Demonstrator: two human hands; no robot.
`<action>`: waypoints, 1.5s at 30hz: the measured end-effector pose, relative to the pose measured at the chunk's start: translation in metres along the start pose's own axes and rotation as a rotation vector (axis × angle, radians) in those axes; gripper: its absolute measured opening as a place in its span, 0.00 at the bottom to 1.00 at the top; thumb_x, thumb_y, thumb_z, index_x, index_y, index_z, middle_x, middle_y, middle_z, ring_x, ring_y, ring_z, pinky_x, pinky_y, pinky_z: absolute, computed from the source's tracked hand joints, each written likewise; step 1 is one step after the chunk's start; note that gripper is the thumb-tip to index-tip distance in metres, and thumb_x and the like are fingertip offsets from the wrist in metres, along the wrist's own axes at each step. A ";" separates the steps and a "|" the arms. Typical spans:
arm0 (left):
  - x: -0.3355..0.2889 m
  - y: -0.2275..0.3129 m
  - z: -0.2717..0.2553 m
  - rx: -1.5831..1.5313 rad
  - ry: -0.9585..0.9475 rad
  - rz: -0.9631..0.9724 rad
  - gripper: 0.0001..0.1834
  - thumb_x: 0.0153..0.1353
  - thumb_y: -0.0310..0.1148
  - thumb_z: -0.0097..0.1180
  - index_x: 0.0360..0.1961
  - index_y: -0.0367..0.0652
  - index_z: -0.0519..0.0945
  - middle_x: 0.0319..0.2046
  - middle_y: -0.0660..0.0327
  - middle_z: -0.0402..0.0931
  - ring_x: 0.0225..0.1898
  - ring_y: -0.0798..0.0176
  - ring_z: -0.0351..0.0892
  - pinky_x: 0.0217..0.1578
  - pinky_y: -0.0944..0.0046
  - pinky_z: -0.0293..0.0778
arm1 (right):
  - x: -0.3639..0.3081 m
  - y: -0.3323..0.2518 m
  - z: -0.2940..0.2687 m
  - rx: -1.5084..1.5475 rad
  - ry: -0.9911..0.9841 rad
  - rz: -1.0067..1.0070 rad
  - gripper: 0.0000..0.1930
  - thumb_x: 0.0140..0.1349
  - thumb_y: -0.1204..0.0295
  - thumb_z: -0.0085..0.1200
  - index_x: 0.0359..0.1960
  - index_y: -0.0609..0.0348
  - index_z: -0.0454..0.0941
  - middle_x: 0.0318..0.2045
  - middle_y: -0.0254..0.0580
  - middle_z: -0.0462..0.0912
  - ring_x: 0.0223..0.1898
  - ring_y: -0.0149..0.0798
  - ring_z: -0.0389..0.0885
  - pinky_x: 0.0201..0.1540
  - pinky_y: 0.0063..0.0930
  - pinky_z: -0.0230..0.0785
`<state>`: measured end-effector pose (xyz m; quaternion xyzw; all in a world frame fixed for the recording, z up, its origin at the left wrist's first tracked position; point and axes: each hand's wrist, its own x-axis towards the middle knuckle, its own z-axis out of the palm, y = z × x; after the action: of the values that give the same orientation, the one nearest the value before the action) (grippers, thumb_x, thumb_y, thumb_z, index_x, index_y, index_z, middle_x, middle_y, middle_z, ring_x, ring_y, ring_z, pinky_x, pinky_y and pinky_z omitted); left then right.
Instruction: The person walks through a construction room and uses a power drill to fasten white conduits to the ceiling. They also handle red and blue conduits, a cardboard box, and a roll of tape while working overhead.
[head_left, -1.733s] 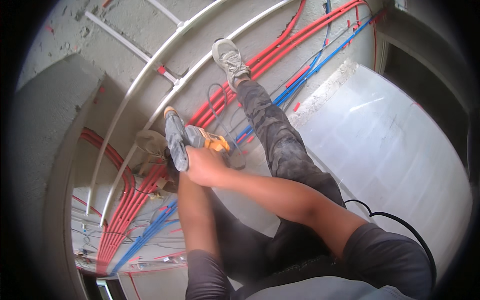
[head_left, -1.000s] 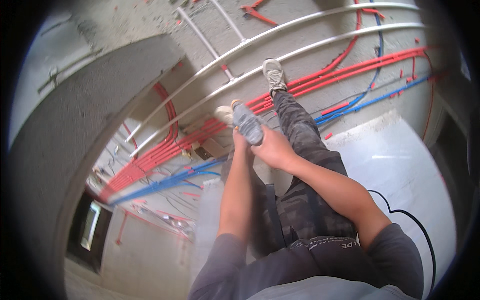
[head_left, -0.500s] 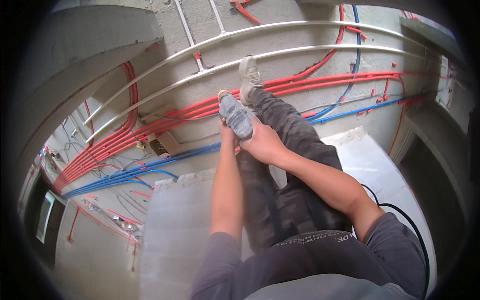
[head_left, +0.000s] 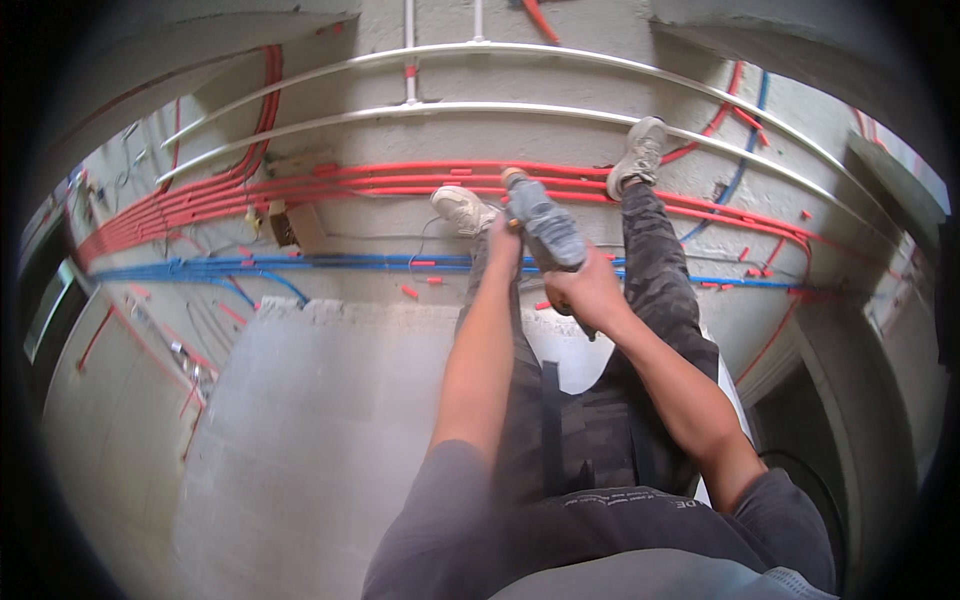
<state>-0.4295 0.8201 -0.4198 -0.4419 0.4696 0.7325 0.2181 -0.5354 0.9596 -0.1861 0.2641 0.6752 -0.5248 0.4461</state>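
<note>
A grey, dust-covered rotary hammer drill (head_left: 548, 228) is held in front of my body, its orange-tipped front end pointing away and slightly left. My right hand (head_left: 592, 292) is closed round its rear grip. Alongside the drill's front, my left hand (head_left: 505, 245) is closed at its left side, seemingly on a side handle; the fingers are partly hidden. No bit can be made out at the tip. Below the drill's front run the red conduits (head_left: 400, 185) on the floor.
My shoes (head_left: 640, 155) stand among the floor pipes. White pipes (head_left: 540, 110) cross farther ahead, and blue conduits (head_left: 340, 263) lie nearer. A small open box (head_left: 295, 228) sits left by the red conduits. A pale wall (head_left: 310, 420) rises at left; a black cord (head_left: 805, 470) hangs at right.
My view has turned, and the drill with both hands now appears farther right. My left shoe has come into view beside the red conduits, apart from the right one. Both hands keep their hold.
</note>
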 end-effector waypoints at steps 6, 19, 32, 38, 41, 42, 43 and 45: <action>0.033 -0.025 0.088 0.256 0.099 0.072 0.13 0.66 0.31 0.54 0.49 0.38 0.79 0.45 0.47 0.82 0.49 0.54 0.81 0.49 0.55 0.74 | 0.011 -0.023 -0.075 0.067 0.015 0.091 0.17 0.53 0.79 0.62 0.45 0.63 0.74 0.29 0.32 0.78 0.25 0.26 0.74 0.28 0.25 0.68; 0.101 -0.041 0.157 0.395 0.060 0.059 0.13 0.69 0.34 0.55 0.50 0.40 0.79 0.44 0.59 0.82 0.43 0.65 0.82 0.44 0.60 0.79 | 0.073 -0.006 -0.133 0.026 0.160 0.009 0.19 0.52 0.79 0.62 0.48 0.64 0.75 0.33 0.35 0.81 0.32 0.27 0.76 0.36 0.27 0.72; 0.136 -0.037 0.137 0.106 0.020 -0.177 0.17 0.62 0.31 0.61 0.51 0.41 0.78 0.47 0.55 0.83 0.50 0.61 0.80 0.51 0.60 0.74 | 0.116 -0.009 -0.107 -0.081 0.213 0.126 0.18 0.53 0.76 0.63 0.47 0.63 0.76 0.36 0.44 0.84 0.39 0.37 0.82 0.47 0.32 0.73; 0.150 -0.037 0.142 0.182 -0.021 -0.149 0.17 0.62 0.30 0.59 0.52 0.40 0.78 0.47 0.52 0.83 0.51 0.57 0.81 0.51 0.58 0.74 | 0.132 -0.012 -0.102 -0.099 0.237 0.113 0.20 0.54 0.73 0.60 0.48 0.65 0.73 0.33 0.57 0.84 0.37 0.52 0.87 0.41 0.42 0.76; 0.148 -0.043 0.143 0.136 -0.021 -0.141 0.15 0.63 0.27 0.57 0.52 0.39 0.78 0.47 0.50 0.83 0.51 0.56 0.81 0.51 0.58 0.74 | 0.127 -0.025 -0.104 -0.004 0.228 0.195 0.19 0.55 0.75 0.62 0.48 0.64 0.75 0.36 0.46 0.84 0.37 0.40 0.82 0.44 0.33 0.74; 0.146 -0.046 0.144 0.147 -0.021 -0.132 0.15 0.63 0.26 0.56 0.51 0.39 0.78 0.47 0.50 0.83 0.51 0.55 0.82 0.51 0.58 0.74 | 0.123 -0.024 -0.104 0.028 0.237 0.209 0.18 0.55 0.76 0.62 0.48 0.64 0.77 0.37 0.41 0.84 0.38 0.34 0.80 0.46 0.30 0.73; 0.144 -0.049 0.145 0.215 -0.018 -0.110 0.14 0.63 0.25 0.55 0.51 0.38 0.78 0.47 0.51 0.83 0.51 0.56 0.82 0.51 0.58 0.74 | 0.120 -0.022 -0.104 0.008 0.245 0.184 0.18 0.55 0.75 0.62 0.48 0.63 0.76 0.36 0.45 0.85 0.38 0.40 0.83 0.44 0.33 0.74; 0.142 -0.049 0.148 0.265 -0.024 -0.075 0.14 0.63 0.25 0.55 0.50 0.38 0.77 0.46 0.51 0.83 0.50 0.57 0.82 0.51 0.58 0.74 | 0.115 -0.017 -0.106 -0.035 0.265 0.131 0.18 0.55 0.74 0.60 0.49 0.62 0.74 0.34 0.53 0.86 0.38 0.53 0.87 0.42 0.40 0.76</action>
<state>-0.5315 0.9597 -0.5400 -0.4177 0.5427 0.6606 0.3075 -0.6374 1.0412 -0.2738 0.3667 0.7186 -0.4431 0.3908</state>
